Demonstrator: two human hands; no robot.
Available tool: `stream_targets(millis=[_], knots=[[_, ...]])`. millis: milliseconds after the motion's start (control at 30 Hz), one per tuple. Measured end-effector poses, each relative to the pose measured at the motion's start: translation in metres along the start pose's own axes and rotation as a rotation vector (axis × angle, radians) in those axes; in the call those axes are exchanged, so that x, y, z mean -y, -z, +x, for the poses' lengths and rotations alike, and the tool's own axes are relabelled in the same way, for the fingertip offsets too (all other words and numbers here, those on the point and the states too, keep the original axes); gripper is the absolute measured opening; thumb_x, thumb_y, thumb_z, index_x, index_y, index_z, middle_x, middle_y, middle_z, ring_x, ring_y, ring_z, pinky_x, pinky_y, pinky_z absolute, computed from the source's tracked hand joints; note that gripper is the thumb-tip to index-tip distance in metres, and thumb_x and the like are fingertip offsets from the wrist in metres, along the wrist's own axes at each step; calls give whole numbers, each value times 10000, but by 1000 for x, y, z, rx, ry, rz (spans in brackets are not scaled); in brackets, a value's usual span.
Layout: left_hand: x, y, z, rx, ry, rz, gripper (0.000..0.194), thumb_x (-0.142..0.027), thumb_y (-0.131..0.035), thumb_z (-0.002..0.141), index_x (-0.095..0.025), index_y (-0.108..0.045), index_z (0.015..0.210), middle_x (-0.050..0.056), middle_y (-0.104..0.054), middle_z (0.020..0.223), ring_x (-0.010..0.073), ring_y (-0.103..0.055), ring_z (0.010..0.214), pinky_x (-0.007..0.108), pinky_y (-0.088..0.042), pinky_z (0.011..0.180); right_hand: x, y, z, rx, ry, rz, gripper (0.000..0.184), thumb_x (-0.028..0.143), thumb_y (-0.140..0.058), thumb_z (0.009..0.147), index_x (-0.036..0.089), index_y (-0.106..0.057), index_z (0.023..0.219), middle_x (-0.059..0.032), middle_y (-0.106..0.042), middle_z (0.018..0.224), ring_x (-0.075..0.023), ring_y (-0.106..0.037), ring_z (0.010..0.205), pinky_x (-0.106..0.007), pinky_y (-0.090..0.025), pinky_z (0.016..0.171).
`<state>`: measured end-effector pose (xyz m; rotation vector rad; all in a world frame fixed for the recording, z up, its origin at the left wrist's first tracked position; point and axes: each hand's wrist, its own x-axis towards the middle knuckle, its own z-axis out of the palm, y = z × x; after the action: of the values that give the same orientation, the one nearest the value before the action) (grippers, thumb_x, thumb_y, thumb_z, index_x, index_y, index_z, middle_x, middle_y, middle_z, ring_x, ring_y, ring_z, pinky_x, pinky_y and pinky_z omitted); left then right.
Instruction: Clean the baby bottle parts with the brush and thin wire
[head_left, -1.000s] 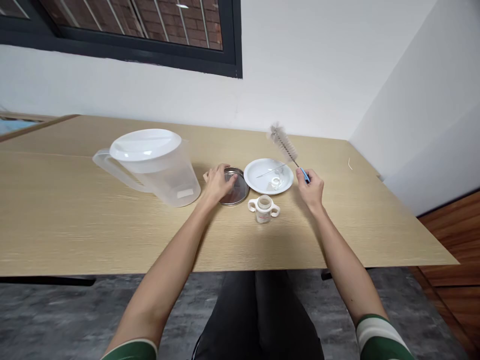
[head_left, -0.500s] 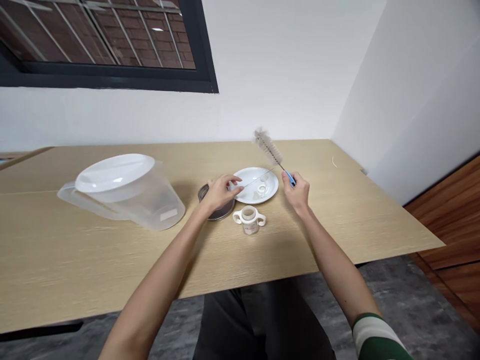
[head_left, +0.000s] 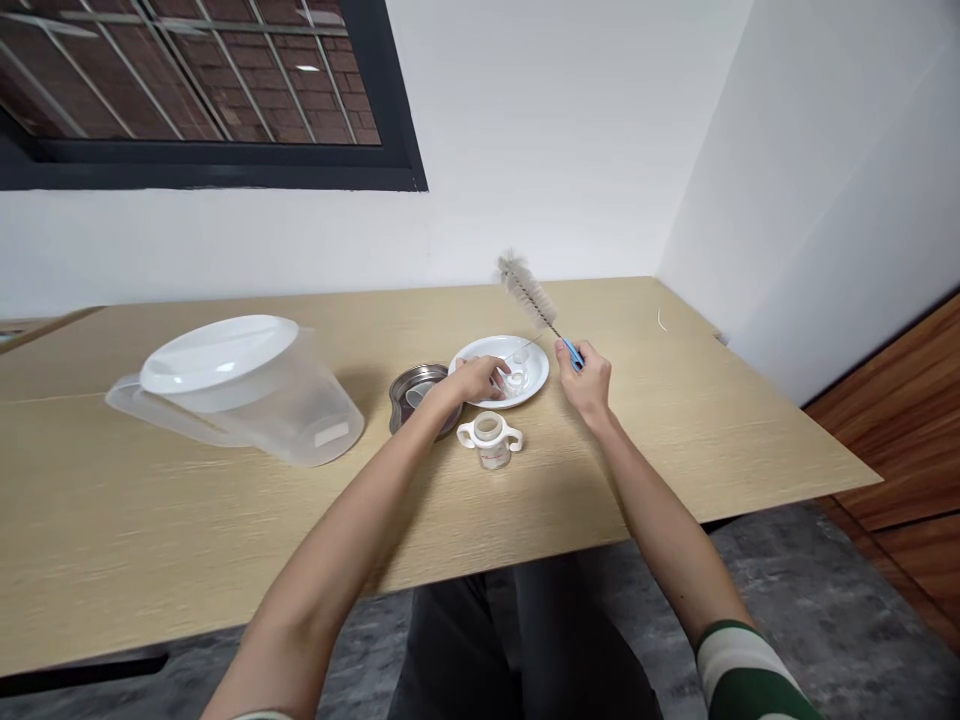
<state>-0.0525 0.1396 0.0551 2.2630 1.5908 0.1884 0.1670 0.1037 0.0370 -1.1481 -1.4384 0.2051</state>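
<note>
My right hand (head_left: 585, 376) is closed around the blue handle of a bottle brush (head_left: 528, 290), its pale bristles pointing up and left above the table. Over the white plate (head_left: 469, 350) hovers my left hand (head_left: 484, 377), fingers bent but apart, close to small clear and white parts (head_left: 517, 381). Whether it touches them cannot be made out. A thin wire-like stick (head_left: 526, 345) lies across the plate, partly hidden by the fingers. In front stands a small two-handled cup (head_left: 491, 442), upright without a lid. My left forearm partly covers a metal kidney-shaped dish (head_left: 401, 385) holding a clear item.
A large translucent pitcher (head_left: 292, 400) with a white lid stands tilted-looking at the left. A small bent white piece (head_left: 661, 320) lies at the far right of the wooden table (head_left: 675, 430). Behind are a wall and a barred window (head_left: 225, 80).
My left hand has moved right, from above the metal dish to over the plate's parts, uncovering more of the dish. My right hand still holds the brush. The view has shifted slightly.
</note>
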Motion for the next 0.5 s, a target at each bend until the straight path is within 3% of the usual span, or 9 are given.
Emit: stream_targets(millis=[233,367,500], knots=[[7,3,-3,-68,-78,-121,447,-301,-748,661,-221,-724,1100,51,-768,923,260,-711,912,340,-506,848,0,0,0,19,4,-8,419,558,-506,934,211,-526,700,42,-488,599,-115,-402,564,-269,-331,599],[23,12,-18,-225,-83,-345,482,-397,-776,678,-201,-707,1113,81,-755,949,265,-708,918,356,-548,805,1,1,0,17,14,-9,427,552,-508,934,219,-486,667,49,-457,580,-114,-383,556,-273,-320,591],[35,14,-44,-412,-27,-729,545,-412,-855,639,-171,-703,1104,100,-746,959,240,-721,853,366,-575,797,4,1,-1,17,8,4,427,552,-519,925,224,-462,658,53,-452,571,-111,-364,548,-273,-309,581]])
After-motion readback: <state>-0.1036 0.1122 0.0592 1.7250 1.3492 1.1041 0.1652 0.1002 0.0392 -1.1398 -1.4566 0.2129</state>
